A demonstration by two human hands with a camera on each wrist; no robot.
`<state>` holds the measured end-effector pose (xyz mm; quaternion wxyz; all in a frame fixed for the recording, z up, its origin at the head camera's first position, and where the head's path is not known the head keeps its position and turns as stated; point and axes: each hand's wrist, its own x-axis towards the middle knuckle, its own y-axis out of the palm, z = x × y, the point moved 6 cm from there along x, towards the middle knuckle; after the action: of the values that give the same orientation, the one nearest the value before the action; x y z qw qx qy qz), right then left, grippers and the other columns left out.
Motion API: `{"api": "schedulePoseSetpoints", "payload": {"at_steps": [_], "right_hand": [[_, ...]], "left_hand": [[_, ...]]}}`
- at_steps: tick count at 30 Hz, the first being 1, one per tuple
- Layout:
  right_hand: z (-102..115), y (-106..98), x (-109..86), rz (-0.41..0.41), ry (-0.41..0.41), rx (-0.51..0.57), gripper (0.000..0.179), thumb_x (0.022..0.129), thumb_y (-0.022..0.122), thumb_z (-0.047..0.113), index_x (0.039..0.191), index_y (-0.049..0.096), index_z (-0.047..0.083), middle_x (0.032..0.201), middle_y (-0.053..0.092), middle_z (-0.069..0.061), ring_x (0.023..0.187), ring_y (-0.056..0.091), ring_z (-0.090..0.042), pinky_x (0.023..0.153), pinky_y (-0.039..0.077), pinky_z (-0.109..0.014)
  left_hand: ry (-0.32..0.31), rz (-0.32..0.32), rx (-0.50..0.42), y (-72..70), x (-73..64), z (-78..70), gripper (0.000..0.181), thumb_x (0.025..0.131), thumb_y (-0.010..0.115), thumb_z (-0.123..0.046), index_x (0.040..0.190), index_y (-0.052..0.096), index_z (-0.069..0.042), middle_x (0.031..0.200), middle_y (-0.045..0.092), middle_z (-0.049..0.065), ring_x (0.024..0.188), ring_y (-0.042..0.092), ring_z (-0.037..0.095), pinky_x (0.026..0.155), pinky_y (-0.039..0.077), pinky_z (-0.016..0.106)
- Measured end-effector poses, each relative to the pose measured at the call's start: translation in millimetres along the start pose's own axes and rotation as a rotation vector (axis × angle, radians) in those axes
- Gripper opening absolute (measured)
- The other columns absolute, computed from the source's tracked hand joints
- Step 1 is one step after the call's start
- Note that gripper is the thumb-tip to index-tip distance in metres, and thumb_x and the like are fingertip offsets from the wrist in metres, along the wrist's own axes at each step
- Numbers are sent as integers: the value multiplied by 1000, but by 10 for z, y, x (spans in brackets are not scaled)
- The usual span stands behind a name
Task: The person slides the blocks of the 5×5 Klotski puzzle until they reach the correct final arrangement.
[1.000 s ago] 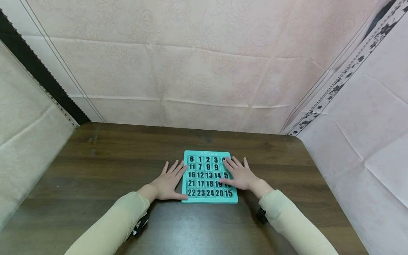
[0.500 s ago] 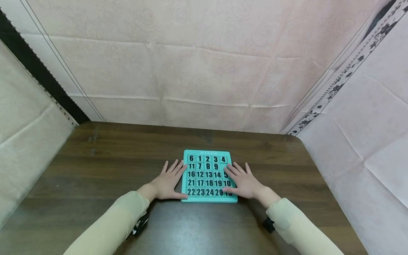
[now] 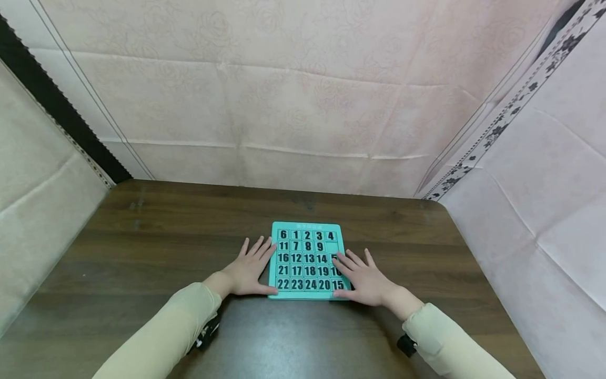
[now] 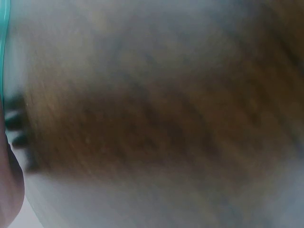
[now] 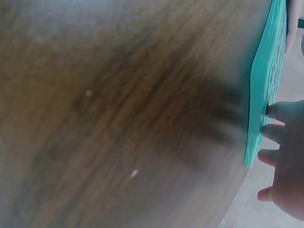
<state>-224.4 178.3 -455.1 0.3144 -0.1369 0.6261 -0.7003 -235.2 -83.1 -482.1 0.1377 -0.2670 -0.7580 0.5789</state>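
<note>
A teal number slide puzzle (image 3: 309,258) lies flat on the wooden table, its rows of black-numbered tiles facing up. The slot at the right end of its second row has no tile. Along the puzzle's left edge rests my left hand (image 3: 247,273), fingers spread straight and thumb at the near left corner. My right hand (image 3: 368,283) reaches over the right edge, fingers extended onto the 5 and 10 tiles and thumb by the 15. In the right wrist view, the fingertips (image 5: 273,132) overlap the puzzle's teal side. Only the puzzle's edge (image 4: 4,52) shows in the left wrist view.
The brown wooden table (image 3: 189,221) spreads around the puzzle. Pale patterned cloth (image 3: 293,105) hangs behind it, with more cloth (image 3: 544,221) at the right side and the left. Each wrist carries a small black camera, such as the right one (image 3: 406,345).
My right hand has slid toward me and a little right, from the top right tiles down to the lower right ones, uncovering the 4. My left hand and the puzzle stay put.
</note>
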Motion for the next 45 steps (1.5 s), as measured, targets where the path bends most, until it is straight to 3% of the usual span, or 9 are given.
{"api": "schedulePoseSetpoints", "payload": {"at_steps": [45], "right_hand": [[-112,-39,258,-2,61,-12,84,86,44,66,150,24,14,157,19,-6,145,10,-34,109,0,-65]], "left_hand": [[-21,9,9,42,6,21,110,75,48,-79,152,9,-11,159,4,11,146,2,31,113,-1,59]]}}
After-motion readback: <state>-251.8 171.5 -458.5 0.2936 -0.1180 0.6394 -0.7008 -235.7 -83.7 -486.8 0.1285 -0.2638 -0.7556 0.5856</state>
